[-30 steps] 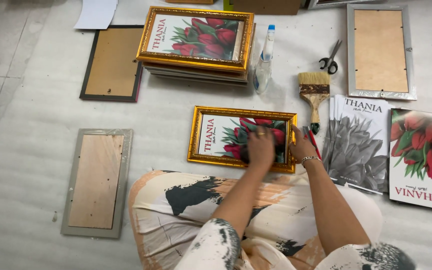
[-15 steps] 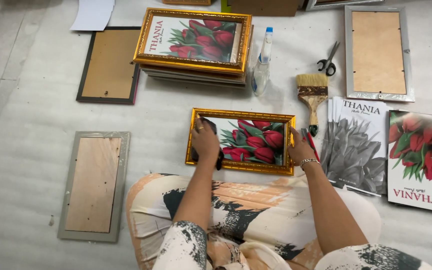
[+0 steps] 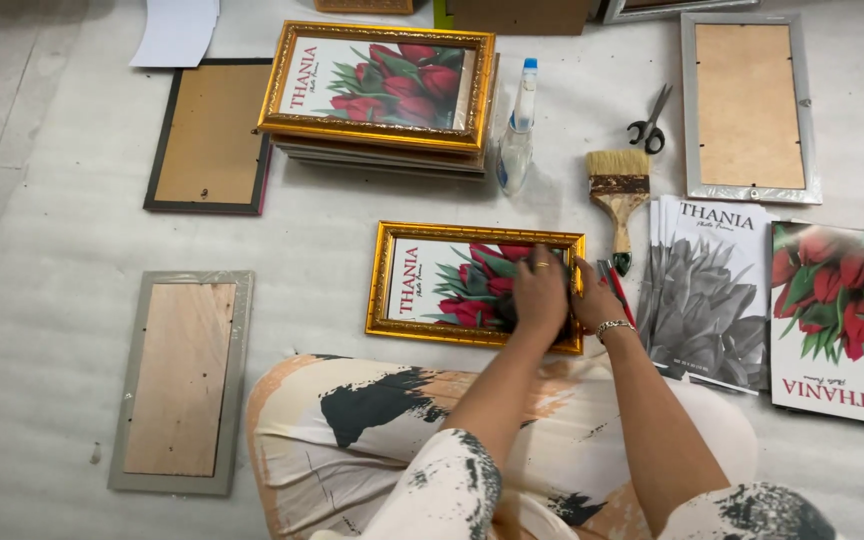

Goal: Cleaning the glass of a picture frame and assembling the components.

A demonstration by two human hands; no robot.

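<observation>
Gold frame (image 3: 432, 285) w/ red tulip print lies flat on the floor just ahead of the knees; left hand (image 3: 540, 292) presses flat on its glass, fingers spread and open, gripping nothing, while right hand (image 3: 592, 298) holds the frame's right edge, fingers curled round it. Print is in and face-up, so this one looks nearly finished. A stack of done frames (image 3: 382, 95) sits behind; empty frames (image 3: 184, 380) and loose prints (image 3: 832, 320) remain around it.
</observation>
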